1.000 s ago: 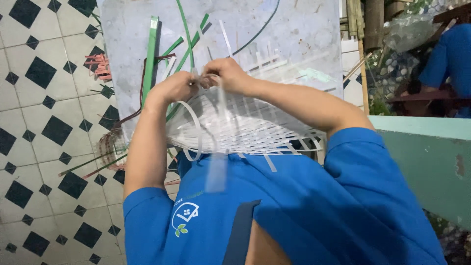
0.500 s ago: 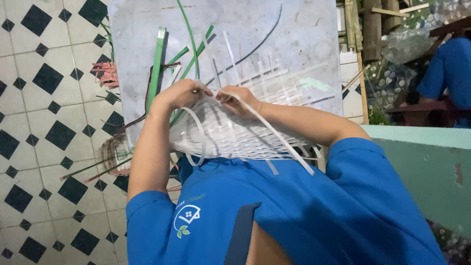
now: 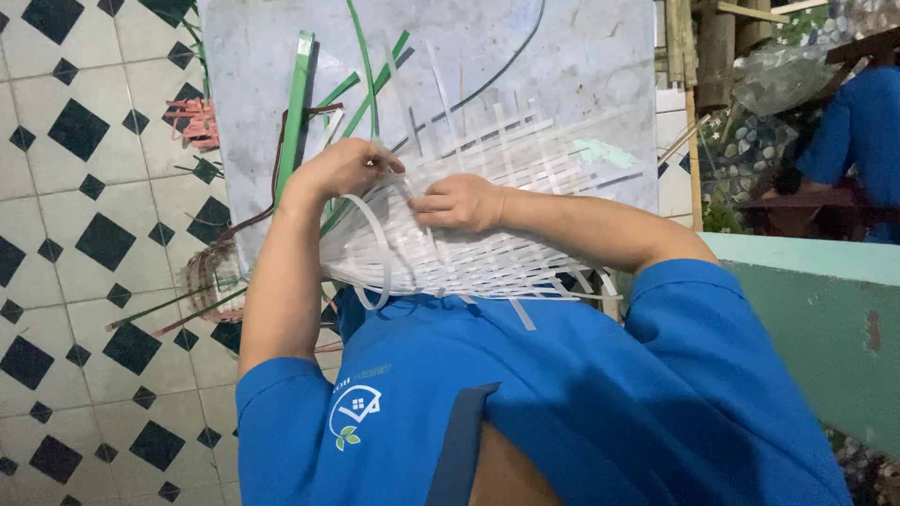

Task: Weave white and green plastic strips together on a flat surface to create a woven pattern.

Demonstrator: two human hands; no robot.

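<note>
A half-woven piece of white plastic strips (image 3: 487, 258) rests against my chest, with loose strip ends fanning out over a grey board (image 3: 581, 56). My left hand (image 3: 345, 169) grips the strips at the weave's upper left edge, fingers curled around them. Beside it, my right hand (image 3: 459, 201) lies on the weave, thumb and fingers pinching a white strip. A white strip loop (image 3: 375, 244) hangs below my left wrist. Green strips (image 3: 298, 103) lie on the board just past my left hand.
A floor of white tiles with black diamonds (image 3: 84, 244) spreads out to the left, with a small coil of strips (image 3: 211, 276) and red scraps (image 3: 192, 122) on it. A teal wall (image 3: 825, 328) is at right. Another person in blue (image 3: 862, 131) sits at the far right.
My right hand has slid right and down, away from my left hand. The long white strip that ran down to the right has been drawn in. The left hand stays at the edge.
</note>
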